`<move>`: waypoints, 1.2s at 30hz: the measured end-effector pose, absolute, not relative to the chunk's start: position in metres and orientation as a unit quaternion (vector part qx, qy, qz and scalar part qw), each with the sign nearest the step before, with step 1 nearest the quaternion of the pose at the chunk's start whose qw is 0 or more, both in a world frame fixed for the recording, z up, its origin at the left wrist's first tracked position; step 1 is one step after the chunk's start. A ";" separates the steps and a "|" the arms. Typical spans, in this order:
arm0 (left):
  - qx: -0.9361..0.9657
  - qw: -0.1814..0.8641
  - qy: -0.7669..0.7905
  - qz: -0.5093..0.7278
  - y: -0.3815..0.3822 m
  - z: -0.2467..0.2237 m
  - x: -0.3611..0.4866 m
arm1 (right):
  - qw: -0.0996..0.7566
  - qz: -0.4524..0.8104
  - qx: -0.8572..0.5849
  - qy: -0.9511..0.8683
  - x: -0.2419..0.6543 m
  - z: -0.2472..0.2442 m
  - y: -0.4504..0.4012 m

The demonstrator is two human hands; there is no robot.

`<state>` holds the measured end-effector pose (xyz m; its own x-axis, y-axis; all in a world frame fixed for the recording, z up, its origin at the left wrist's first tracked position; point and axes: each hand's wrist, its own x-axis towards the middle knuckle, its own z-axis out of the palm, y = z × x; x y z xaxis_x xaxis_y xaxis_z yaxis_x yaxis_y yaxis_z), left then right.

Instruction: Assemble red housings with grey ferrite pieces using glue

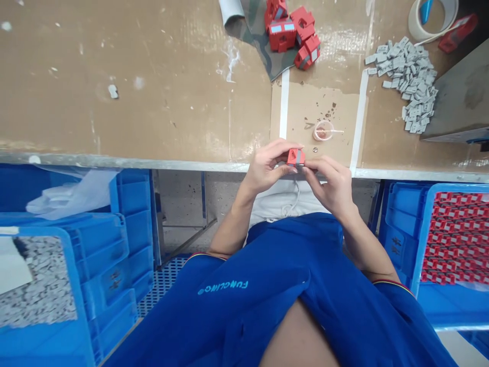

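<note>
Just over the table's front edge, my left hand grips a small red plastic block with a grey strip on it. Thumb and fingers of that hand close on the block's left side. My right hand pinches at the block's lower right corner; whether a small part sits between those fingertips is hidden. Beyond the hands stands a small clear cup with reddish contents and a thin white stick across its rim. A tiny metal piece lies between the cup and my right hand.
Several red blocks sit on a camouflage cloth at the back. Grey plastic pieces are heaped at right, near a tape roll and a metal box. Blue crates flank me; the right crate holds rows of red blocks.
</note>
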<state>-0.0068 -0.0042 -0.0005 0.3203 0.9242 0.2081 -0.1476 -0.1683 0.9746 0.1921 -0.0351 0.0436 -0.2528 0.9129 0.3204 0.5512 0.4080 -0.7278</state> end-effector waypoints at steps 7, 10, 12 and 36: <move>0.553 0.596 0.329 0.480 -0.004 -0.005 -0.006 | 0.420 0.302 -0.502 -0.693 0.186 0.049 -0.035; 0.568 0.584 0.310 0.490 -0.003 -0.005 -0.007 | 0.398 0.414 -0.502 -0.647 0.191 0.053 -0.030; 0.580 0.577 0.302 0.489 -0.003 -0.004 -0.008 | 0.382 0.490 -0.492 -0.610 0.195 0.055 -0.026; 0.637 0.491 0.315 0.504 0.000 -0.002 -0.007 | 0.445 0.247 -0.512 -0.692 0.175 0.044 -0.041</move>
<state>-0.0071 -0.0002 -0.0022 0.2934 0.8961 0.3330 -0.0937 -0.3197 0.9429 0.1748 -0.0412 0.0443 -0.0794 0.9288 0.3621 0.4896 0.3527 -0.7974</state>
